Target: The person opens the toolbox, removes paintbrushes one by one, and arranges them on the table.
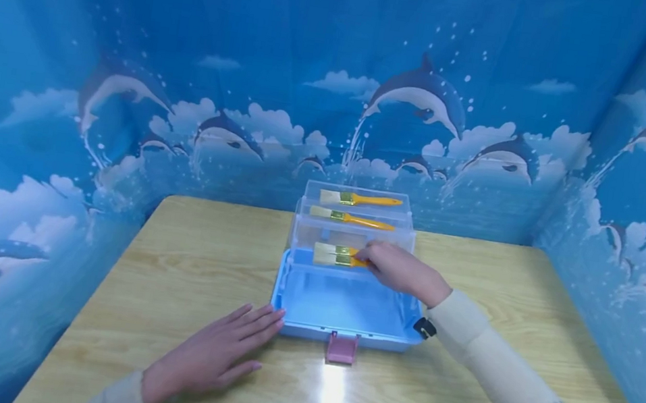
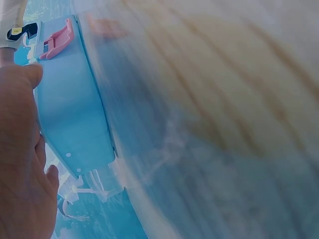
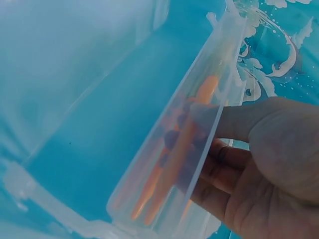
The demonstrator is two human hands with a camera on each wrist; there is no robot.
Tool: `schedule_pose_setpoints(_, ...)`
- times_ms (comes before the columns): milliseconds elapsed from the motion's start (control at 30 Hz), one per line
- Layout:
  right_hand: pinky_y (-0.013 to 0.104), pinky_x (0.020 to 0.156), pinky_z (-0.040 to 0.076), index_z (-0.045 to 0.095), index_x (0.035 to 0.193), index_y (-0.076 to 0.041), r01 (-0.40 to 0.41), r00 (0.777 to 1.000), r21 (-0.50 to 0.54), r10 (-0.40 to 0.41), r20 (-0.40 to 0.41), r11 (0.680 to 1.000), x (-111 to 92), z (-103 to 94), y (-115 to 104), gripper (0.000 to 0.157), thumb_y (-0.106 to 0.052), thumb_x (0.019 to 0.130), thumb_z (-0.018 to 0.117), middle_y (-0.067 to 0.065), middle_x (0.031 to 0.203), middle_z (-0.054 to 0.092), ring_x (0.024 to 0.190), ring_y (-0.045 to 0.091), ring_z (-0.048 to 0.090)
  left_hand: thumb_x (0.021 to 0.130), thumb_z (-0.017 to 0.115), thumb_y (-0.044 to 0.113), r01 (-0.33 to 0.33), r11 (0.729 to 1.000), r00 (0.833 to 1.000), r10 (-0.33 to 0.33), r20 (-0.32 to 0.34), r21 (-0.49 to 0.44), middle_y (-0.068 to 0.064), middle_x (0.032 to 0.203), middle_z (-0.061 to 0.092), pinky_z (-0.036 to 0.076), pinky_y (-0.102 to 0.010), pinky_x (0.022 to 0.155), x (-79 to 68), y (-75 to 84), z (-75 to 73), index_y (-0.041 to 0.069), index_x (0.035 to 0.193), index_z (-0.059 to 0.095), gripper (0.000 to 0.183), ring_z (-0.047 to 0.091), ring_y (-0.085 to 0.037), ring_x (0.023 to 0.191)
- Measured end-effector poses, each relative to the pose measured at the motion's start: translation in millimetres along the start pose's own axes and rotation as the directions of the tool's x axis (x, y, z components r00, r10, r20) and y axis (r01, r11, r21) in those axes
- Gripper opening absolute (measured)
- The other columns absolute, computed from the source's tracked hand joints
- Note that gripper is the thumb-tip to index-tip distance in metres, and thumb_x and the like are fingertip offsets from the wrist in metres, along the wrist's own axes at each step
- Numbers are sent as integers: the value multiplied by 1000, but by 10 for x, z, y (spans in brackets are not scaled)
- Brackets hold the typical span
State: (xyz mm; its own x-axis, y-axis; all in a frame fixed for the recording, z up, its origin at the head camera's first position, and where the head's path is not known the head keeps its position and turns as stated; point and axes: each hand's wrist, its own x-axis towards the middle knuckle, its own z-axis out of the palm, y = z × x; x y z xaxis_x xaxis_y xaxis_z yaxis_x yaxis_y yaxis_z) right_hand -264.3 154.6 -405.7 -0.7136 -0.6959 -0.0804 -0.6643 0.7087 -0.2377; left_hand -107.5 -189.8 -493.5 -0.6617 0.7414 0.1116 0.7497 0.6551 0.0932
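Observation:
An open blue toolbox (image 1: 347,300) stands on the table, with clear stepped trays (image 1: 367,240) raised at its back. My right hand (image 1: 400,268) reaches into the lowest tray and holds the orange handle of a wide paintbrush (image 1: 331,255), bristles pointing left. In the right wrist view, fingers and thumb are around orange handles (image 3: 174,159), seen through the tray's cloudy wall. Two more paintbrushes lie in the upper trays, one in the middle (image 1: 351,219) and one on top (image 1: 360,199). My left hand (image 1: 217,351) is flat, fingertips at the box's front left corner.
A pink latch (image 1: 342,349) hangs from the box's front edge. The wooden table (image 1: 211,262) extends around the box. Behind and beside it hang blue curtains (image 1: 293,54) printed with dolphins. A black strap piece (image 1: 425,327) shows by the right sleeve.

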Motion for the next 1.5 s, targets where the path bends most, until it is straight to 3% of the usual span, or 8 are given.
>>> schedule_pose_setpoints(300, 38, 93, 60, 70, 126, -2, 12, 1000, 66, -13, 10, 998, -4, -28, 11, 28, -1, 100, 60, 10, 114, 72, 108, 25, 68, 106, 49, 45, 6, 1000, 1000, -6, -5, 9, 7, 171, 10, -3, -31, 128, -17, -3, 3, 21, 164, 17, 71, 13, -14, 157)
schedule_pose_setpoints(467, 36, 92, 61, 69, 128, -3, 16, 1000, 78, -17, 5, 997, -10, -37, 16, 28, -3, 101, 59, 9, 114, 72, 107, 23, 69, 106, 48, 45, 7, 1000, 1000, -7, 4, 20, 6, 171, 10, 8, -37, 128, 3, -7, -17, 21, 164, 17, 70, 13, -14, 157)
schedule_pose_setpoints(600, 36, 93, 60, 68, 130, -3, 15, 1000, 80, -15, 2, 997, -16, -30, 6, 29, -5, 102, 59, 9, 117, 72, 109, 22, 68, 106, 47, 46, 6, 999, 1000, -6, 16, 36, 7, 171, 10, 9, -37, 127, 10, -13, -25, 20, 164, 18, 69, 14, -14, 157)
schedule_pose_setpoints(833, 35, 92, 60, 68, 130, -4, 11, 1000, 82, -8, -25, 997, -36, 4, 1, 29, -5, 102, 60, 7, 115, 71, 108, 21, 68, 105, 53, 42, -45, 995, 997, 50, -53, 90, 2, 171, 16, 18, -42, 127, -6, -40, -4, 16, 163, 23, 70, 20, -19, 156)
schedule_pose_setpoints(967, 35, 91, 61, 68, 129, -4, 22, 999, 59, -19, -46, 998, -38, 22, -17, 29, -6, 102, 61, 6, 114, 71, 106, 21, 68, 104, 54, 41, -56, 992, 995, 64, -71, 112, 2, 171, 17, 13, -39, 128, -14, -49, 8, 16, 162, 24, 70, 22, -19, 156)
schedule_pose_setpoints(1300, 33, 84, 61, 69, 128, -5, 15, 996, 25, -13, -85, 1000, -112, -4, -57, 29, -5, 100, 62, 4, 106, 70, 98, 17, 67, 105, 51, 41, -40, 995, 998, 45, -46, 91, 5, 171, 15, 4, -34, 130, -11, -36, 6, 18, 163, 21, 70, 19, -17, 156)
schedule_pose_setpoints(1500, 31, 82, 61, 69, 129, -5, 19, 994, 20, -16, -105, 1000, -165, -16, -53, 30, -5, 100, 63, 3, 103, 68, 94, 15, 66, 104, 53, 41, -44, 993, 997, 51, -64, 105, 3, 171, 17, 15, -41, 128, -12, -30, 21, 17, 163, 23, 71, 20, -18, 156)
